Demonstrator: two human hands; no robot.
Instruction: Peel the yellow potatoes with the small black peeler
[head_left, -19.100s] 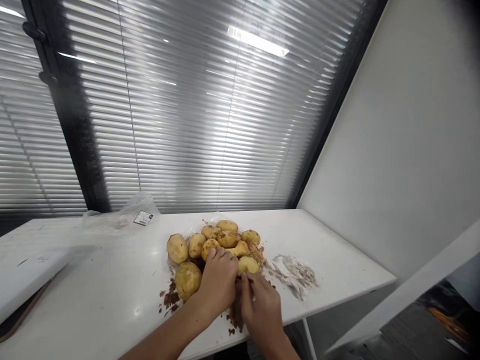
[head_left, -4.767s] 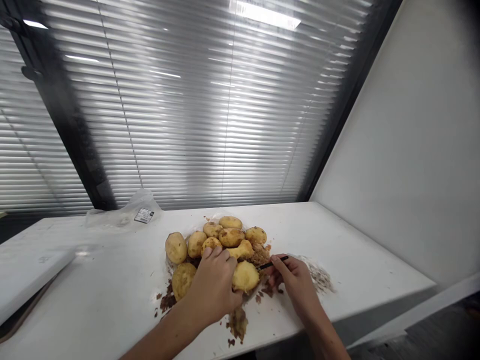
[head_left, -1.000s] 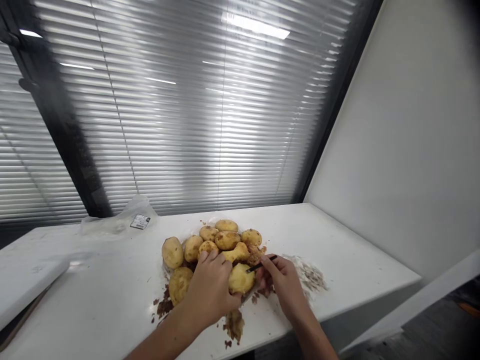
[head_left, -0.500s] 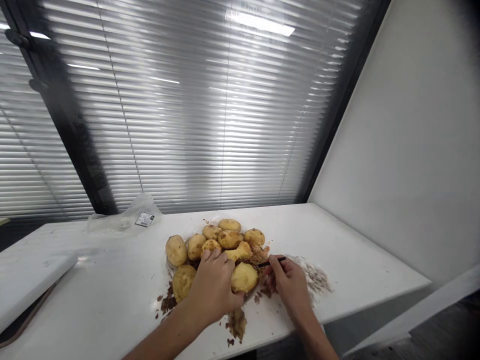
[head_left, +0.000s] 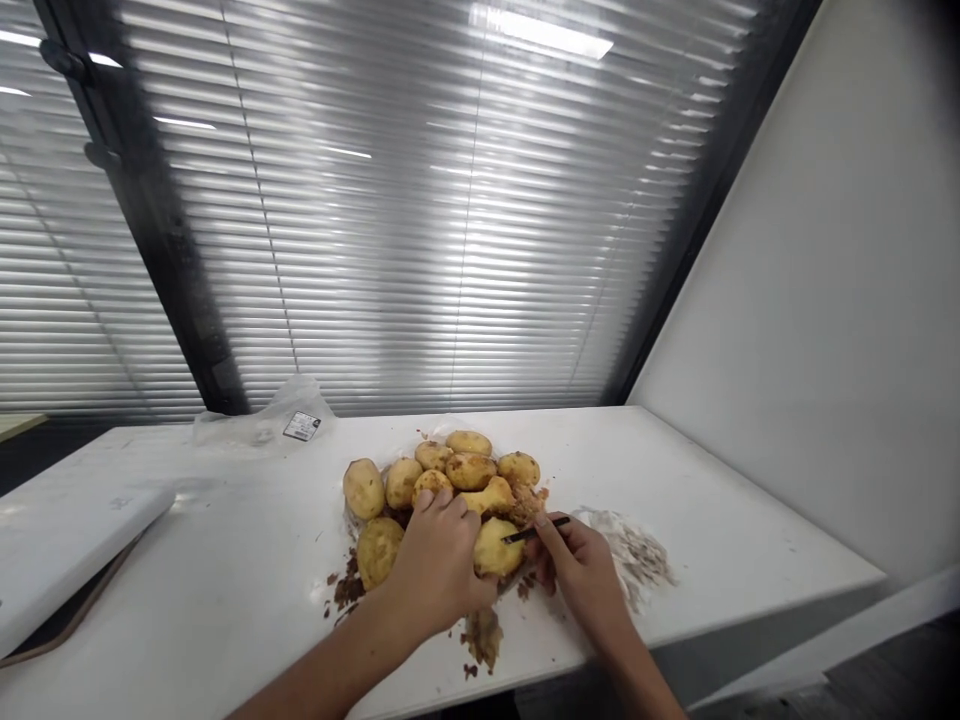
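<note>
My left hand (head_left: 441, 560) is wrapped round the left side of a pale, peeled potato (head_left: 496, 548), low in the middle of the view. A thin dark tool (head_left: 535, 530) is pinched in my right hand (head_left: 576, 565), and its tip lies over the peeled face of that potato. Behind and left of my left hand several yellow-brown potatoes (head_left: 471, 470) form a cluster, with one larger potato (head_left: 379, 552) beside my left wrist. Brown peelings (head_left: 484, 635) lie near the table's front edge. My left palm is hidden.
A clear plastic bag with a label (head_left: 301, 426) lies at the back left of the white table (head_left: 255, 560). At the far left is a white flat object (head_left: 82, 545). Plastic with brownish scraps (head_left: 637, 560) lies right of my right hand. Blinds and a wall stand behind.
The tool's tip has moved left from the potato's right edge onto its pale face. The whole scene sits slightly further right in the view. My left hand still grips the potato.
</note>
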